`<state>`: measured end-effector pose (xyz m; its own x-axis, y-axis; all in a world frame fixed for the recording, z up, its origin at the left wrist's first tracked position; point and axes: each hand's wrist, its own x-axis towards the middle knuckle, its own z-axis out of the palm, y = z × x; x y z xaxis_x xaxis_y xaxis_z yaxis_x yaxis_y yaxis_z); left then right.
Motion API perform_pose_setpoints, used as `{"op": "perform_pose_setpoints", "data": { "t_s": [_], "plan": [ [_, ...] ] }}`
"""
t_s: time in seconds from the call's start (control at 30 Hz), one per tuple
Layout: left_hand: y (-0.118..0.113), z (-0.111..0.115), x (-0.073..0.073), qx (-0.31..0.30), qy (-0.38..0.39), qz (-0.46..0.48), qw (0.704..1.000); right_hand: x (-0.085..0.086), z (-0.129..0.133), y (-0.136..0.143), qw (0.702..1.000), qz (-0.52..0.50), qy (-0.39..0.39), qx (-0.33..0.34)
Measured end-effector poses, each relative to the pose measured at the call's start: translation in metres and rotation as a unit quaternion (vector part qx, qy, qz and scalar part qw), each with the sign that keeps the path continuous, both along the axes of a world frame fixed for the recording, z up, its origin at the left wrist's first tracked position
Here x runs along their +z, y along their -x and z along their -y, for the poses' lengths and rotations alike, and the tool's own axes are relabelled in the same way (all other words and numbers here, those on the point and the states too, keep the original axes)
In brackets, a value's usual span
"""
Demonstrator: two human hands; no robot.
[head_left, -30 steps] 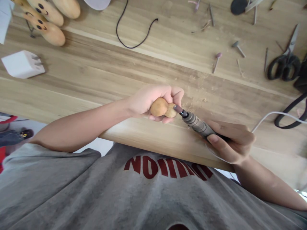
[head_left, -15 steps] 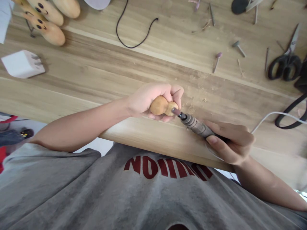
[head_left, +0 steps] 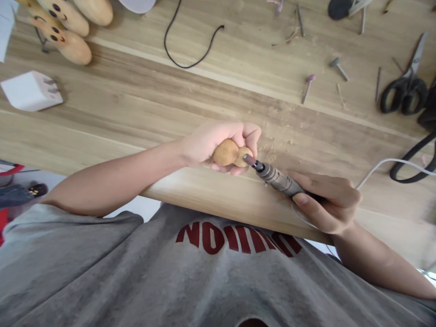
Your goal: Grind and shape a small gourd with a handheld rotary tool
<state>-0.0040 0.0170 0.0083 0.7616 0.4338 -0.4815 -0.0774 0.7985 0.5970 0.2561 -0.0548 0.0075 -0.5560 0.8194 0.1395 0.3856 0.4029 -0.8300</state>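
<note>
Near the table's front edge, my left hand (head_left: 218, 141) is closed around a small tan gourd (head_left: 226, 152) made of two rounded lobes. Its fingers curl behind and below the gourd. From the right, my right hand (head_left: 327, 202) grips a grey rotary tool (head_left: 277, 178) with a white cable. The tool's reddish-brown cylindrical bit (head_left: 250, 159) lies over the gourd's smaller lobe and appears to touch it. Fine shavings (head_left: 284, 111) are scattered on the wood beyond my hands.
Several gourds with drawn faces (head_left: 73, 47) lie at the back left, above a white plug adapter (head_left: 32, 91). A black cord (head_left: 185, 67) curves at the back. Loose bits (head_left: 308, 88) and black-handled scissors (head_left: 404, 94) are on the right of the wooden table (head_left: 129, 104).
The gourd has shifted and turned very slightly in my left hand, its larger lobe a little lower. My right hand and the tool stay almost in place.
</note>
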Motion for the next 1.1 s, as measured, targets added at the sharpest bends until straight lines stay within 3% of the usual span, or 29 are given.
{"op": "perform_pose_setpoints", "data": {
  "t_s": [0.5, 1.1],
  "plan": [
    [0.0001, -0.0004, 0.0009, 0.005, 0.013, 0.033, 0.999, 0.002, -0.0003, 0.0008, 1.0, 0.005, 0.003, -0.01],
    [0.0013, -0.0038, -0.0014, -0.007, -0.002, -0.006, 1.0, 0.0001, 0.0, 0.0005, 1.0, -0.009, -0.008, -0.01]
  ]
}}
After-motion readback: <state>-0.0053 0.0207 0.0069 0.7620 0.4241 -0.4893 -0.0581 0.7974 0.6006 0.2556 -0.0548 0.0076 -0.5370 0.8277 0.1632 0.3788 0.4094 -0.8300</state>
